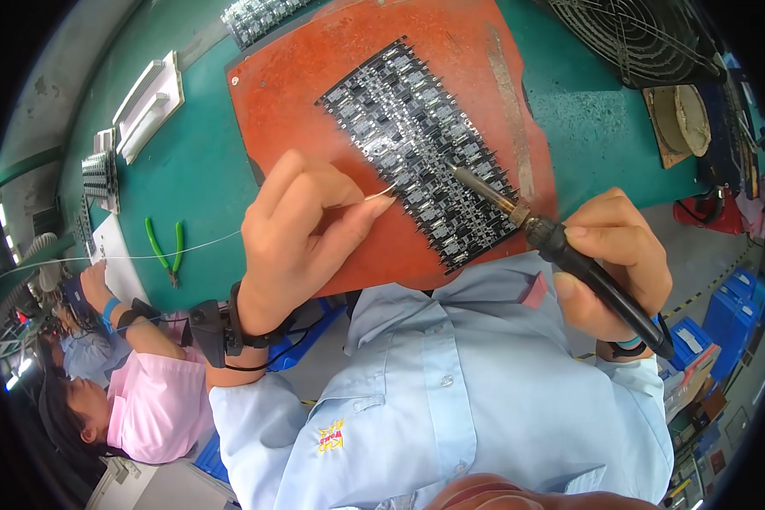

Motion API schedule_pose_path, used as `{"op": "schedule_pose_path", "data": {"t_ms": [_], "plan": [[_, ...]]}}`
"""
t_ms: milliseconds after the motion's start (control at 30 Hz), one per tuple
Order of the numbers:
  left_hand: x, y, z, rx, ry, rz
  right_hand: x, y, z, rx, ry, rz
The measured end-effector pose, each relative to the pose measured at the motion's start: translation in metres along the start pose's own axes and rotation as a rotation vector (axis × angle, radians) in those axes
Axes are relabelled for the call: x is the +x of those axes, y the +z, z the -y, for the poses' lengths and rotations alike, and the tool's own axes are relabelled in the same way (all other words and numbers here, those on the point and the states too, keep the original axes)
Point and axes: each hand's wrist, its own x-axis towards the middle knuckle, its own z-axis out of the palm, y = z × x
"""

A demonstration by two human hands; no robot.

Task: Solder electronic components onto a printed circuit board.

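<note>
A black circuit board panel (416, 144) packed with small parts lies slantwise on a worn orange-red mat (297, 93). My left hand (302, 225), by the panel's left edge, pinches a thin solder wire (381, 194) between thumb and forefinger. The wire's tip reaches over the board's edge, while its long tail (204, 246) runs off to the left. In my right hand (612, 263) is a soldering iron (561, 244), gripped by its black handle. Its metal tip points up and left above the board's right half; whether it touches the board I cannot tell.
Green-handled cutters (167, 246) lie on the green table (204, 161) to the left, near white trays (149, 102). More boards (259, 19) sit at the far edge. A round fan grille (625, 34) and a spool (680, 121) stand at right. A person in pink (157, 399) sits at lower left.
</note>
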Motion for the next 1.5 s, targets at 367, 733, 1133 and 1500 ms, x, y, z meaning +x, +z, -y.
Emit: {"op": "schedule_pose_path", "data": {"t_ms": [367, 733, 1133, 1500], "plan": [[0.002, 0.005, 0.000, 0.045, 0.062, -0.034, 0.002, 0.005, 0.002, -0.037, 0.056, 0.051], [0.023, 0.014, 0.003, 0.091, 0.143, 0.054, 0.010, 0.006, 0.010, -0.027, 0.087, 0.058], [0.030, 0.021, 0.000, 0.134, 0.150, 0.085, 0.011, 0.005, 0.011, -0.006, 0.103, 0.056], [0.021, 0.007, 0.004, 0.162, 0.296, 0.127, 0.015, 0.014, 0.013, -0.050, 0.047, -0.013]]}}
